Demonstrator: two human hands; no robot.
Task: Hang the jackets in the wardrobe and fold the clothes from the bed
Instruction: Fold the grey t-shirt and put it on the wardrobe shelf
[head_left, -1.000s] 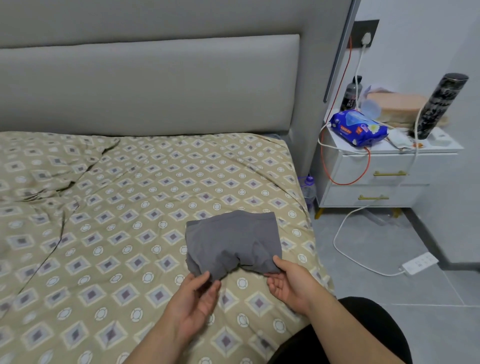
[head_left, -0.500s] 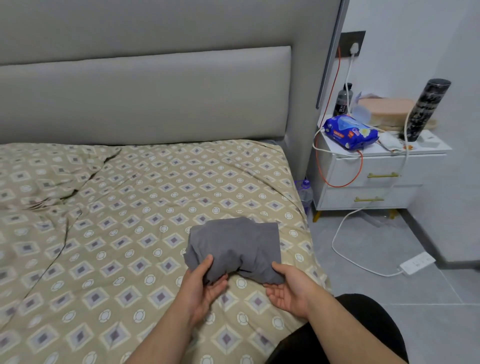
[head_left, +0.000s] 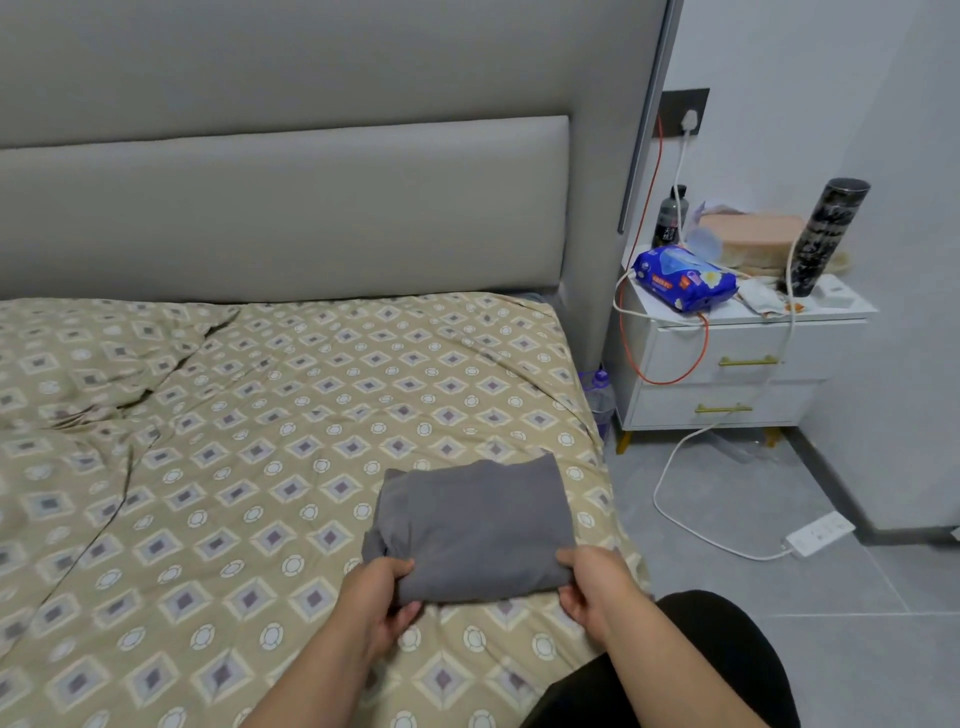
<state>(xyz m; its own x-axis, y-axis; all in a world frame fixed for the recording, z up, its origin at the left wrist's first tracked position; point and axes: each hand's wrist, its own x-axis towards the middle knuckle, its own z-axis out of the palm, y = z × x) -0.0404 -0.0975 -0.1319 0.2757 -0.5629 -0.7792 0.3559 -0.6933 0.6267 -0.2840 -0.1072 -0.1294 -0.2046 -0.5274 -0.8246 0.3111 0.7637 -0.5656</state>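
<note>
Surface: bed covered by a tan quilt with a grey-and-white diamond print (head_left: 260, 415). The quilt lies flat on the right half and is creased and rumpled along the left. A grey padded headboard (head_left: 280, 208) runs across the far side.

Room: grey tiled floor (head_left: 727, 519) to the right of the bed, with pale walls beyond.

Task item: a folded dark grey cloth garment (head_left: 472, 525), a roughly rectangular packet, lies on the quilt near the right edge of the bed at the near side.
- Left hand (head_left: 374, 597): clasps the near-left corner, thumb on top, fingers tucked below.
- Right hand (head_left: 597, 584): pinches the near-right corner, thumb over the fold.
- The far half of the packet rests on the quilt. I cannot tell whether the near edge is lifted.

Surroundings:
- White two-drawer nightstand with gold handles (head_left: 743, 374) stands just right of the headboard.
- On top of it: a blue plastic wipes pack (head_left: 685, 278) at the near left, a dark bottle (head_left: 670, 215) behind it, a pinkish folded stack (head_left: 753, 239), and a tall black patterned cylinder (head_left: 826, 236) at the right.
- Dark wall socket plate (head_left: 683, 111) above, with a white plug in it.
- An orange cable (head_left: 696, 358) loops down over the drawer fronts.
- A white cable (head_left: 675, 467) trails across the floor to a white power strip (head_left: 821, 532).
- A clear bottle with a purple cap (head_left: 597, 400) stands in the gap between the bed and the nightstand.
- The person's black-clad leg (head_left: 727, 649) is at the near right, beside the bed edge.
</note>
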